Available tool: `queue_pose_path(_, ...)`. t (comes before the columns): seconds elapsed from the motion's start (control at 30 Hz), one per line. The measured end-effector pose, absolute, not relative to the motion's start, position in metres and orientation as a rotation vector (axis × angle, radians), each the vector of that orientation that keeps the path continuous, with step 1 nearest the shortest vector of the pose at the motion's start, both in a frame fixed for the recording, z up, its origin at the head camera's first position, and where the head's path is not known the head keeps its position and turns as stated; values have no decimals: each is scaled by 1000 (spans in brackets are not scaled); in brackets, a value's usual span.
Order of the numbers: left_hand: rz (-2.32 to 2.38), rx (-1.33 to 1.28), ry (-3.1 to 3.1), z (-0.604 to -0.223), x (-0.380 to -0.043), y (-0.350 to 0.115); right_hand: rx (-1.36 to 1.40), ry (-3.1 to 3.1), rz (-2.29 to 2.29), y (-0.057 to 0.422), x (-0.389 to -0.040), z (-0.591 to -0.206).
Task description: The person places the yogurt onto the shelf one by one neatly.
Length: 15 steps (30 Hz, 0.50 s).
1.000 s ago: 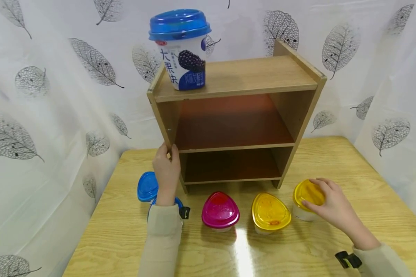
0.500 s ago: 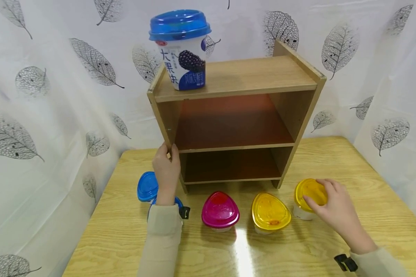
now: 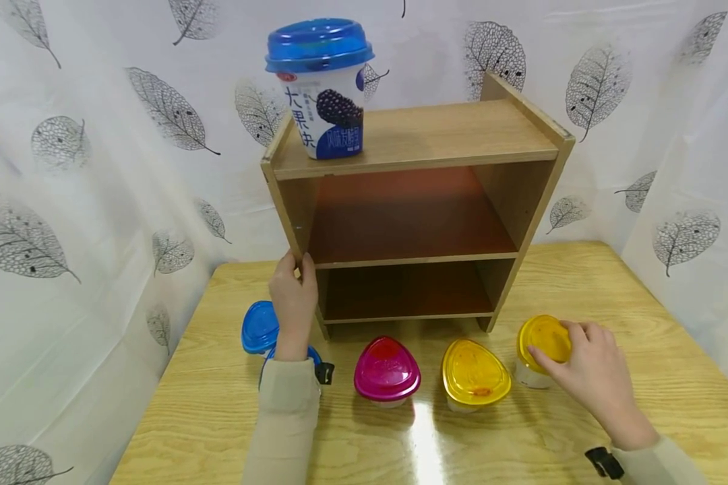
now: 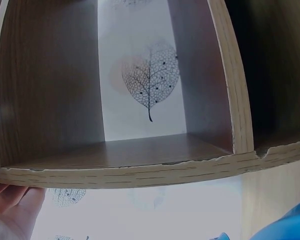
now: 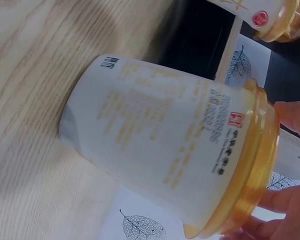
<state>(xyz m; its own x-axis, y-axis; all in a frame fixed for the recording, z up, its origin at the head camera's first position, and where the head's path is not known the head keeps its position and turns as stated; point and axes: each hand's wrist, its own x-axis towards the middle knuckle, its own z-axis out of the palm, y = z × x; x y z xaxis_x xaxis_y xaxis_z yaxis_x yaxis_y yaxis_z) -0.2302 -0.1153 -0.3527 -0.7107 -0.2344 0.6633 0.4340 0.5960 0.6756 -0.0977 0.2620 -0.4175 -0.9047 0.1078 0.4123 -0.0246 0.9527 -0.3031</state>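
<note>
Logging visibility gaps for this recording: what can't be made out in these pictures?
Head: nearer blue-lidded cup, mostly hidden by the left forearm.
Head: inside of the rightmost yellow-lidded cup, hidden by its lid and wall.
Left wrist: blue lid, cut off by the bottom-right corner.
Left wrist: left hand, cut off by the bottom-left corner.
Right wrist: gold print, too blurred to read.

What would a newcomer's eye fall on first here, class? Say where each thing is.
Probably the blue-lidded cup with a blackberry picture, standing at the left end atop the wooden shelf. Next, the magenta-lidded cup on the table in front, with two yellow-lidded cups to its right. The left hand grips the shelf's left side; the right hand grasps the rightmost yellow lid.
</note>
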Motion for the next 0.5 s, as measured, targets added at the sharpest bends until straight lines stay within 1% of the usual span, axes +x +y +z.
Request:
queue_pose_path(0.3, -1148, -150, -2073, -353, -231, -116, 39, -2716, 651, 263, -99, -411)
queue_pose_path(0.5, -1151, -157, -2075, -354, -231, -116, 76, -2688, 689, 263, -98, -414)
